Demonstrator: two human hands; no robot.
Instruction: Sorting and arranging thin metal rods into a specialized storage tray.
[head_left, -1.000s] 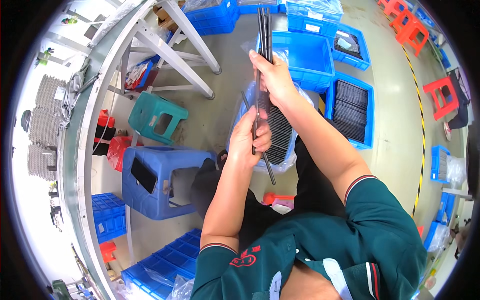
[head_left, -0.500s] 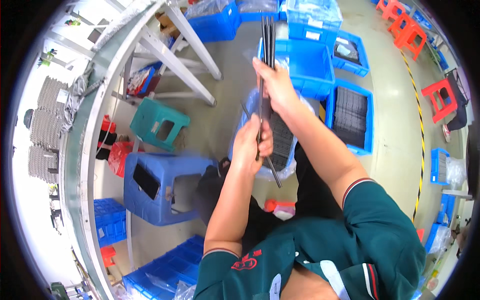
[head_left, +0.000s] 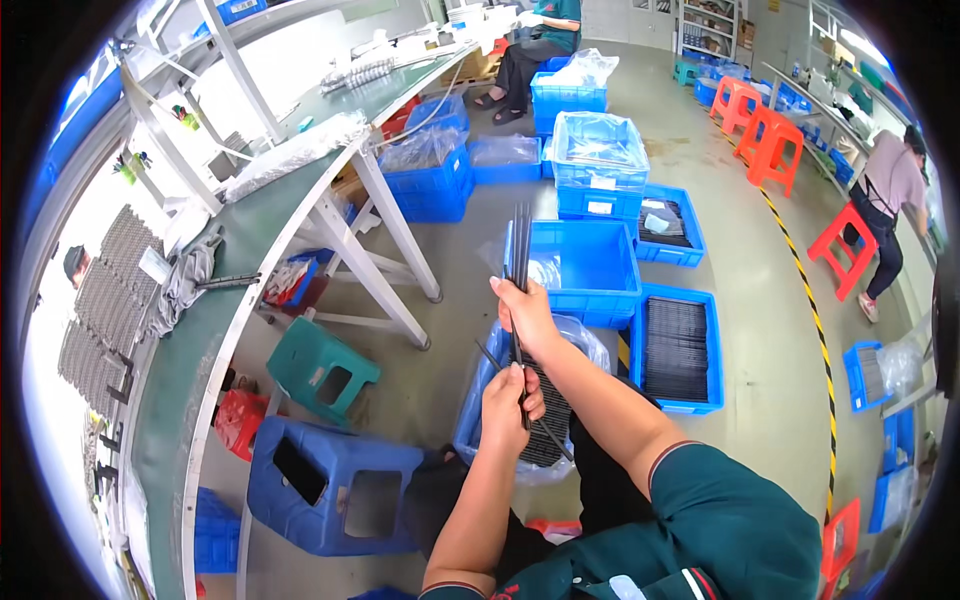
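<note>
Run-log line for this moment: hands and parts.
left hand: gripping thin black rod | right hand: gripping black rod bundle | beneath: plastic-lined blue crate

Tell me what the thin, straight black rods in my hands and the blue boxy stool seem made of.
Thin, straight black rods: perhaps coated metal or plastic, smooth-looking and dark; their even, straight shape doesn't settle which. Blue boxy stool: probably molded plastic with a low sheen, judging by its rounded edges and even colour.

Smooth rods; glossy plastic bin
</note>
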